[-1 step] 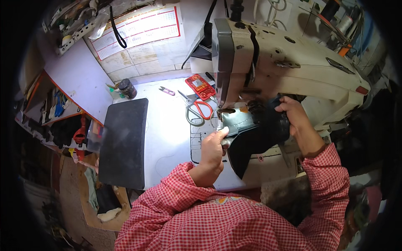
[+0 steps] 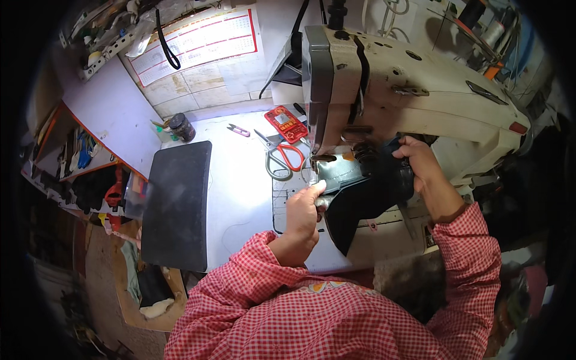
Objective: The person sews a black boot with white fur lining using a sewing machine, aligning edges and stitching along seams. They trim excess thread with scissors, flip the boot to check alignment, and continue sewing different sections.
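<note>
A black leather-like piece (image 2: pixel 363 207) lies under the head of a large pale sewing machine (image 2: pixel 444 102). Part of it shines grey-green in the lamp light close to the needle area. My left hand (image 2: pixel 305 213) pinches its near-left edge between thumb and fingers, just in front of the presser foot. At the far right, under the machine arm, my right hand (image 2: pixel 418 161) grips a raised part of the same piece. The needle tip is too small to make out, and the piece's underside is hidden.
Left of the machine lie scissors (image 2: pixel 278 159) with one red and one grey handle, a red packet (image 2: pixel 286 125) and small pink snips (image 2: pixel 239 130). A dark jar (image 2: pixel 182 127) stands by the wall. A black flat panel (image 2: pixel 177 207) covers the table's left side.
</note>
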### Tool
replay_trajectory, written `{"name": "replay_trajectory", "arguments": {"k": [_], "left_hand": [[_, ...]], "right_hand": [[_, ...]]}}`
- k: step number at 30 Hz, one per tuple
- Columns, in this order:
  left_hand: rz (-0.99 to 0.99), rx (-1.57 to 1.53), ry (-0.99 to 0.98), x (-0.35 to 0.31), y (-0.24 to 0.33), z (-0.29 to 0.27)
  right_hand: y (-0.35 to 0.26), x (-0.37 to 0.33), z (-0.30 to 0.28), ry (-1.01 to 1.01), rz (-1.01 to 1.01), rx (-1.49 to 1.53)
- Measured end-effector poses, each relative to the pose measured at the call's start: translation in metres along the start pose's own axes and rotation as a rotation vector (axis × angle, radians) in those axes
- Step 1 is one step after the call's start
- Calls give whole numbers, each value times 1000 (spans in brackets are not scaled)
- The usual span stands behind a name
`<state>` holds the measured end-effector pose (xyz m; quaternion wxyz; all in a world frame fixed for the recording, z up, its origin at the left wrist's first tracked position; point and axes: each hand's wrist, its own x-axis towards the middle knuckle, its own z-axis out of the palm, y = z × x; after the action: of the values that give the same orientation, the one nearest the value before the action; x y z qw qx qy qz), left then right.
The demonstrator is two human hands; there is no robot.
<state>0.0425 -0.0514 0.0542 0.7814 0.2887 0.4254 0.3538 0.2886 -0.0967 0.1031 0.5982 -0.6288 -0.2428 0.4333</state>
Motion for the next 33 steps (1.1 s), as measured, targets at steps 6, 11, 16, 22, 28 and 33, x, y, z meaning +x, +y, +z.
{"name": "replay_trajectory", "arguments": {"k": [6,11,16,22,28,33], "left_hand": [[62,-17,-17,8,1,0],[108,-98,-48,20,4,-14],[154,-61,-208,22,3,-26],[237,19,-265,34,13,-31],[192,43,-276,36,13,-35],[55,57,-301,36,21,-39]], "right_hand": [[-9,-1,13,-40,66,-12],[2,15,30,46,0,-27],[11,20,24,-86,24,111],[12,20,37,15,-47,8],[11,14,38,124,-153,-184],[26,-27,36,396,-1006,-794]]}}
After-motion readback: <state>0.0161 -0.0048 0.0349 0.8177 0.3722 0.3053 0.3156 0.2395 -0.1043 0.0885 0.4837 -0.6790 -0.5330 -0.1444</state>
